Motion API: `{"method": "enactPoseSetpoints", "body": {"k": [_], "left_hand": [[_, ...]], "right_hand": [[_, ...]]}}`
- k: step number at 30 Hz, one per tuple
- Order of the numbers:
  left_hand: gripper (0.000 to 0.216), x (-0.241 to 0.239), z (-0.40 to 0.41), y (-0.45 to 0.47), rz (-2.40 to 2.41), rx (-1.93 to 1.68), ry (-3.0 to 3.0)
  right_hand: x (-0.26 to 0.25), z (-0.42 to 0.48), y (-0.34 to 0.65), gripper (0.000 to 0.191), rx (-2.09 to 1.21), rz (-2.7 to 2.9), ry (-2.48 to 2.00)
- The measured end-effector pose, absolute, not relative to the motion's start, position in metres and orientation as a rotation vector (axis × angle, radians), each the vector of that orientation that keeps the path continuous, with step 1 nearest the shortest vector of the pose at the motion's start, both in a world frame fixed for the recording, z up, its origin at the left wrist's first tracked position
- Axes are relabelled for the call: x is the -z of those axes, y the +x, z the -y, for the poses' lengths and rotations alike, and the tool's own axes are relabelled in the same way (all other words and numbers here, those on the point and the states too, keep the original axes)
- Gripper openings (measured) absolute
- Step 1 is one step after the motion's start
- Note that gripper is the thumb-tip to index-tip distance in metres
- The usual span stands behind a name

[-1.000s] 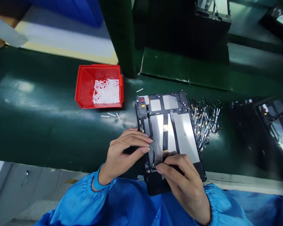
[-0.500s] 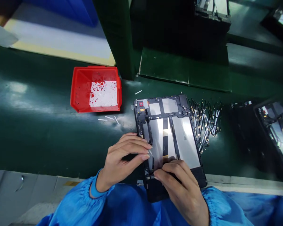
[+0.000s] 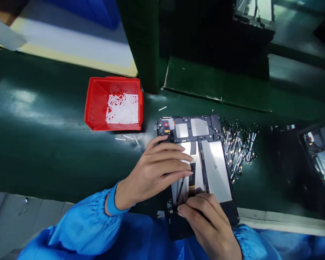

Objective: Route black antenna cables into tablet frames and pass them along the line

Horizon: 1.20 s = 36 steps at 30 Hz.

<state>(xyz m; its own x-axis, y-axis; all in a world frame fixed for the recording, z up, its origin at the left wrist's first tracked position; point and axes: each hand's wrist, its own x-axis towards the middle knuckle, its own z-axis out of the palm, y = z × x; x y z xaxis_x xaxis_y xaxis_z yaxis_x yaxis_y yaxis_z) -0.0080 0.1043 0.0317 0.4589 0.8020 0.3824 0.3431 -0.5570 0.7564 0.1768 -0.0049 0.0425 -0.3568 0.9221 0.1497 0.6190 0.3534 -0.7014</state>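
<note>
An opened black tablet chassis with silver battery panels (image 3: 206, 162) lies flat on the dark green bench (image 3: 56, 155), its near edge at the bench's front edge. The left hand (image 3: 157, 169) has moved up and rightward since a second ago: then it was curled beside the chassis's left edge, now its fingers are stretched out flat across the left silver panel, fingertips reaching the middle ribbon strip. A thin dark cable (image 3: 180, 189) runs slantwise below them. The right hand (image 3: 206, 224) stays at the chassis's near end, fingers bent and pressing down there; whether it pinches anything I cannot tell. A red plastic bin holding white strips (image 3: 113, 103) sits to the left, a heap of small black cables (image 3: 241, 144) just right of the chassis.
</note>
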Motion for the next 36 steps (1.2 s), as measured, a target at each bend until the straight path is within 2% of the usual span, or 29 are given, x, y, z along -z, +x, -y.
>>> {"method": "enactPoseSetpoints", "body": {"k": [5,18,29,33,36], "left_hand": [[0.005,-0.027,-0.109,-0.001,-1.021,-0.913,2.090],[0.007,-0.029,-0.111,0.001,-1.059,-0.861,2.076],[0.007,-0.028,-0.110,-0.001,-1.060,-0.824,2.098],[0.008,-0.029,-0.111,-0.001,-1.067,-0.799,2.110],[0.009,-0.030,-0.110,-0.002,-1.068,-0.803,2.114]], "right_hand": [[-0.035,0.012,0.177,0.016,-0.736,2.074,-1.357],[-0.045,-0.002,0.177,0.017,-0.639,2.156,-1.310],[-0.053,-0.007,0.172,0.026,-0.594,2.114,-1.363],[-0.047,-0.006,0.169,0.036,-0.478,2.087,-1.358],[-0.040,-0.003,0.165,0.033,-0.387,2.026,-1.377]]}}
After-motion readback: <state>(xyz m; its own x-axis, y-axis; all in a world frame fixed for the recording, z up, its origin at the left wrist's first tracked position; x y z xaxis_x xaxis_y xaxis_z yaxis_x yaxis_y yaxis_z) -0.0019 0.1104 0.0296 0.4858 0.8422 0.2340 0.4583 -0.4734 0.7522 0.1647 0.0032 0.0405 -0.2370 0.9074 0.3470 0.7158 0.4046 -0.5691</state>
